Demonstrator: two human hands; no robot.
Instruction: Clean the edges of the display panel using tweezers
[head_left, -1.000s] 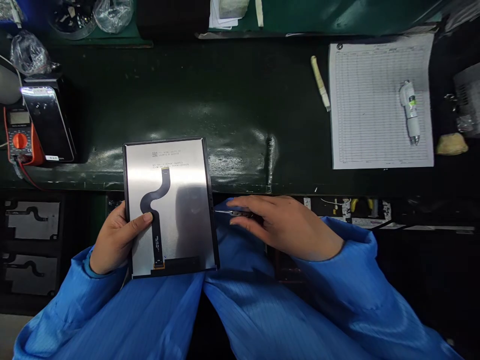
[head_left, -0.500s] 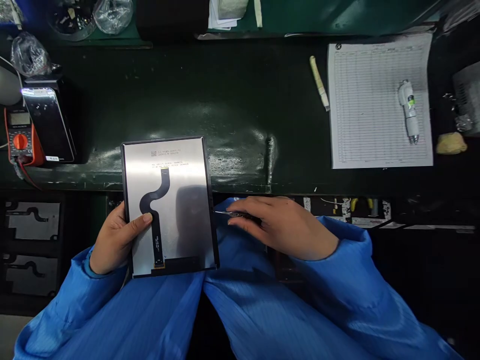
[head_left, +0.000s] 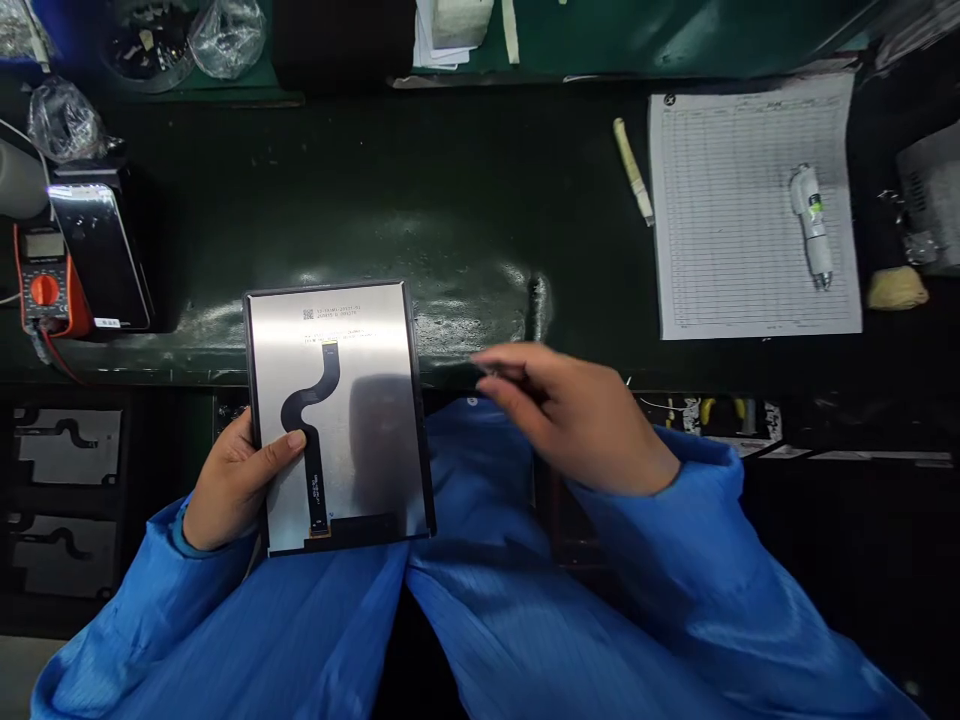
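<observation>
Left hand gripping a screen panel at lower centre-left of the frame, thumb on its black ribbon cable, right hand raised near the panel, fingers narrow and blurred, anything held unclear

Right hand motion-blurred, anything between its fingers too blurred to tell; left hand's fingers hidden behind the display panel; printed text too small to read; papers cut off by top edge.
</observation>
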